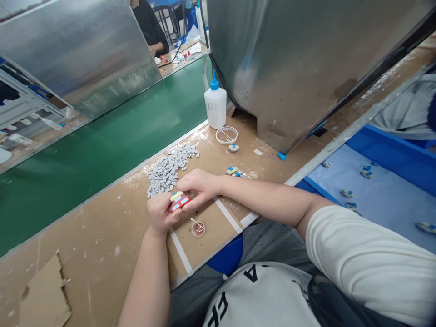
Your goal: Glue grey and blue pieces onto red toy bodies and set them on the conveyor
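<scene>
- Fingers (189, 204) of both bare hands are pressed together on one small part: the left hand (159, 211) clamps its left end, the right hand (200, 185) pinches its right end, with only a slight gap between the hands.
- That part, a small red block (180, 204), is held just above the brown worktop (117, 222). Two pale blue panels mark its red side; yellow, blue and whitish patches show on top.
- Just nearer the table edge, a small clear cup (198, 229) holds reddish contents and a white stick.
- Beyond the hands spreads a pile of little grey pieces (166, 172).
- Near the right forearm lie small yellow, blue and whitish pieces (233, 171).
- Farther back are a white ring (226, 135) and an upright white bottle (215, 106) with a blue nozzle.
</scene>
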`<state>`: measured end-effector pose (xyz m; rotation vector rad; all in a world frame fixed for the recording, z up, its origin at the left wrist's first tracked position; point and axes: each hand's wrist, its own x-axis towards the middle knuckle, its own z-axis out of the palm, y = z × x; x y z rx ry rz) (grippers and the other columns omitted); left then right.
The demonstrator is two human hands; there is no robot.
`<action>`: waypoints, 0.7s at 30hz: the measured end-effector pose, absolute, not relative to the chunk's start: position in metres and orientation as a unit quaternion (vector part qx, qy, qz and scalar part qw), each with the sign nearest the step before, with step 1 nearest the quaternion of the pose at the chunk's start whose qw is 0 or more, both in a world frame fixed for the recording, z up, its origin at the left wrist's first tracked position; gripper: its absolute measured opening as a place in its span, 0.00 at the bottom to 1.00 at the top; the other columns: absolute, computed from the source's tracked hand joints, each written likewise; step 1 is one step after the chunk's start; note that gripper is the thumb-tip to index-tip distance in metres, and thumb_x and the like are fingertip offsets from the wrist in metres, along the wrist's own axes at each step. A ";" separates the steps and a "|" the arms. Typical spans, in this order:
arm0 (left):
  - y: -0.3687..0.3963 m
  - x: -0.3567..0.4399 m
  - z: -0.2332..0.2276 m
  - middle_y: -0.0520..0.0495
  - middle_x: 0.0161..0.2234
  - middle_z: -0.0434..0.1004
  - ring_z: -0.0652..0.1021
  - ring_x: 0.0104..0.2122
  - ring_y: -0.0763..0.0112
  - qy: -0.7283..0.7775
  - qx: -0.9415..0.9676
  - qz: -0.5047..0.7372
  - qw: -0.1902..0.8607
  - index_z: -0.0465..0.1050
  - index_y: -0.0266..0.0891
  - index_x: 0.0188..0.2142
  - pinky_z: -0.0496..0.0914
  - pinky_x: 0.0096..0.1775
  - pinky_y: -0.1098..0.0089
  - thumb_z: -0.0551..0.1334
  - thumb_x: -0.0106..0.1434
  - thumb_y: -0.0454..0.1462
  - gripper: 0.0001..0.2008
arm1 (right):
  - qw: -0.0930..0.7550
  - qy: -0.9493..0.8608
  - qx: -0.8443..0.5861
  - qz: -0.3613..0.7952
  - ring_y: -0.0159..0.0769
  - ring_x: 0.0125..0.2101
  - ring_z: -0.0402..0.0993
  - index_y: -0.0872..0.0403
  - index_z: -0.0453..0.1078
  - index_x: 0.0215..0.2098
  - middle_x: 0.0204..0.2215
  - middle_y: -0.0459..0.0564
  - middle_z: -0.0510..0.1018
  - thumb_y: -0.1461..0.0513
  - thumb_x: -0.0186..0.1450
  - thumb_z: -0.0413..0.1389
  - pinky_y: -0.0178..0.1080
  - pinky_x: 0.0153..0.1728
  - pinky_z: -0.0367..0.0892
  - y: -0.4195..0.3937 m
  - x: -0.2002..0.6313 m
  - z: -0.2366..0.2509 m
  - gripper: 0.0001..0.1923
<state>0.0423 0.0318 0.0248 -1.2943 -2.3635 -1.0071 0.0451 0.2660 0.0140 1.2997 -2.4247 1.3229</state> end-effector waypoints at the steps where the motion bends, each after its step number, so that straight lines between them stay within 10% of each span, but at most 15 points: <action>1: 0.030 0.041 0.025 0.52 0.18 0.62 0.64 0.19 0.70 -0.818 -0.441 -0.336 0.152 0.64 0.43 0.22 0.56 0.26 0.65 0.53 0.72 0.68 0.37 | 0.053 -0.796 0.423 0.430 0.33 0.31 0.60 0.51 0.59 0.31 0.29 0.44 0.66 0.34 0.71 0.54 0.37 0.36 0.54 0.268 0.044 0.015 0.31; 9: 0.021 0.032 0.011 0.39 0.42 0.84 0.82 0.38 0.56 -0.882 -0.358 -0.233 0.197 0.77 0.41 0.51 0.69 0.37 0.64 0.54 0.74 0.65 0.32 | -0.050 -0.760 0.311 0.569 0.33 0.34 0.66 0.55 0.70 0.40 0.33 0.44 0.72 0.41 0.70 0.62 0.36 0.38 0.61 0.266 0.045 0.016 0.25; 21: 0.043 0.029 -0.001 0.48 0.43 0.83 0.81 0.34 0.66 -0.873 -0.224 -0.386 0.194 0.75 0.44 0.52 0.70 0.37 0.67 0.61 0.76 0.46 0.12 | -0.039 -0.758 0.064 0.648 0.32 0.30 0.74 0.57 0.77 0.43 0.34 0.49 0.82 0.49 0.58 0.71 0.34 0.31 0.71 0.244 -0.085 0.033 0.23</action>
